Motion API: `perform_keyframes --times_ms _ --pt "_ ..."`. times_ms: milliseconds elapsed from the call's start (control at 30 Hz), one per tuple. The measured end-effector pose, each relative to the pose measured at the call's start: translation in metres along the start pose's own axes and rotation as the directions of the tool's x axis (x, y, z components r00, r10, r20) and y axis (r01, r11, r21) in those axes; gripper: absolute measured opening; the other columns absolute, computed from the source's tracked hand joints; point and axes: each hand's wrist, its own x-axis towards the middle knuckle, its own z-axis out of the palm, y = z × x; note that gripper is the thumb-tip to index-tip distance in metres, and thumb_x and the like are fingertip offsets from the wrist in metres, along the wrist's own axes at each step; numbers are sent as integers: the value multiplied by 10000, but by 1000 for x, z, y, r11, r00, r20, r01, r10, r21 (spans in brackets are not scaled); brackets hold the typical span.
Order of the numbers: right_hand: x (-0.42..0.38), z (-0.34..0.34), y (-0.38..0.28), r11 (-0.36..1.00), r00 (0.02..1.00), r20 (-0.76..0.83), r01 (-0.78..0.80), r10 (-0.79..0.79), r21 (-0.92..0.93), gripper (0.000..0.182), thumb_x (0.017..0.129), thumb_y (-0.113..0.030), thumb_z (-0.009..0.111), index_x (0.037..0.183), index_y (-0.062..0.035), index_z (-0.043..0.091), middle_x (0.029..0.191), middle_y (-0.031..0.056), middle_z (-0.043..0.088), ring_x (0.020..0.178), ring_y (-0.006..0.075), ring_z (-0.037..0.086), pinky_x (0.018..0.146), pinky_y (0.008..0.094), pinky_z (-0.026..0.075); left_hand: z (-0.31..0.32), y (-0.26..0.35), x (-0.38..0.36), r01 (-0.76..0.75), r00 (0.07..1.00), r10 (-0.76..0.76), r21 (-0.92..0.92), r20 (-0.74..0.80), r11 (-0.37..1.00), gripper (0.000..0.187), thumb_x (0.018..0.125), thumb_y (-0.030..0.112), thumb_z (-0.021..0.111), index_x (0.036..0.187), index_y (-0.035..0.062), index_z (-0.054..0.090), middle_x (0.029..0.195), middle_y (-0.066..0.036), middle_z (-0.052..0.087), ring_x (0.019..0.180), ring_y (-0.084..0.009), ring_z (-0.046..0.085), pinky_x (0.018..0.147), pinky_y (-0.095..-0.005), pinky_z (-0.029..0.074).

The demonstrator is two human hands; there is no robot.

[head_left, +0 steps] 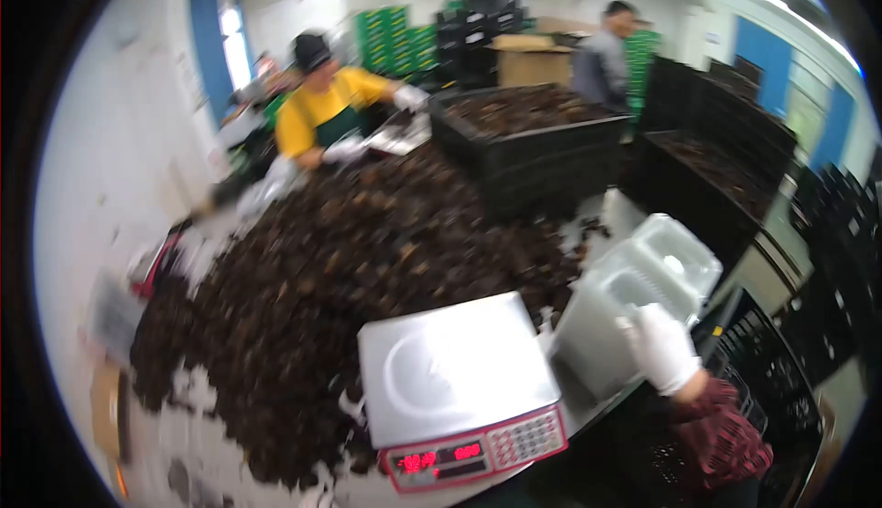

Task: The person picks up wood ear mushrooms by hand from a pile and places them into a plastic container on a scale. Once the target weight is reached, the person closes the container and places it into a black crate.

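Observation:
My right hand (663,347), in a white glove below a dark red sleeve, is at the near side of a stack of clear plastic trays (602,324). Its fingers are bent in against a tray edge, slightly blurred. A second stack of clear trays (680,255) stands just behind. Left of the hand is a digital scale (459,370) with a bare silver plate and lit red digits. Beyond the scale spreads a large heap of dark brown pieces (367,242), too blurred to name. My left hand is out of view.
Across the heap a person in a yellow top (312,108) holds a pale tray. A black bin (542,154) of brown pieces stands at the back. Another person (602,58) is behind it. Black crates (772,333) are at the right, and a red scale (156,265) at the left.

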Motion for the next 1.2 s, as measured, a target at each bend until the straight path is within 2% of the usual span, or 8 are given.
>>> perform_keyframes --times_ms 133,467,533,667,767,967,1033,1200 --pt "1 -4 17 994 990 115 77 -85 76 126 853 -110 604 877 8 565 777 218 570 746 418 567 650 468 455 0 4 -6 169 985 -168 -77 25 983 244 727 15 628 967 58 650 1091 -116 624 1034 -334 569 906 -444 434" --pt "15 -13 33 953 975 60 -223 215 207 243 798 -44 689 704 17 473 611 45 371 594 134 387 547 295 347 4 -16 -1 141 990 -140 -181 20 973 306 718 38 674 1018 97 659 1076 -85 611 1044 -298 569 879 -421 445" --pt "6 -19 -6 970 931 -307 -142 199 199 253 872 -47 643 717 14 452 629 25 329 621 82 329 553 252 329 0 -15 23 66 992 -85 -190 -92 979 321 723 36 678 1036 103 660 1102 -75 602 1055 -294 561 878 -417 446" --pt "-22 4 -99 931 953 -283 199 -110 307 136 821 18 667 771 10 541 683 41 431 637 118 413 589 270 389 11 -17 97 129 983 -152 -199 -104 971 353 793 101 659 1145 103 641 1205 -129 564 1140 -341 512 964 -451 400" --pt "-39 53 -145 859 856 -84 512 -510 -2 84 800 -87 633 774 -101 554 662 73 471 618 272 494 540 405 388 39 -4 134 198 977 -197 2 85 980 500 837 376 631 1300 205 552 1378 -204 420 1267 -422 363 1056 -526 256" --pt "-48 110 -197 761 759 108 614 -642 208 225 746 -148 712 852 -56 536 710 99 492 672 294 511 597 403 414 65 36 107 78 939 -20 -157 342 985 480 861 377 610 1292 172 558 1377 -175 456 1303 -349 384 1073 -491 285" --pt "-45 97 -212 887 913 -4 397 -407 238 285 709 -137 763 922 -48 594 704 80 489 663 287 510 591 401 414 55 38 96 41 953 3 -140 302 989 444 867 358 603 1270 171 577 1384 -160 456 1312 -338 376 1091 -488 258" --pt "-68 98 -227 809 829 -273 547 -488 214 256 736 -80 736 960 0 641 639 50 569 607 245 535 559 359 427 27 27 85 -42 968 99 -236 232 971 374 842 295 637 1193 163 630 1315 -131 521 1279 -312 413 1081 -488 274"
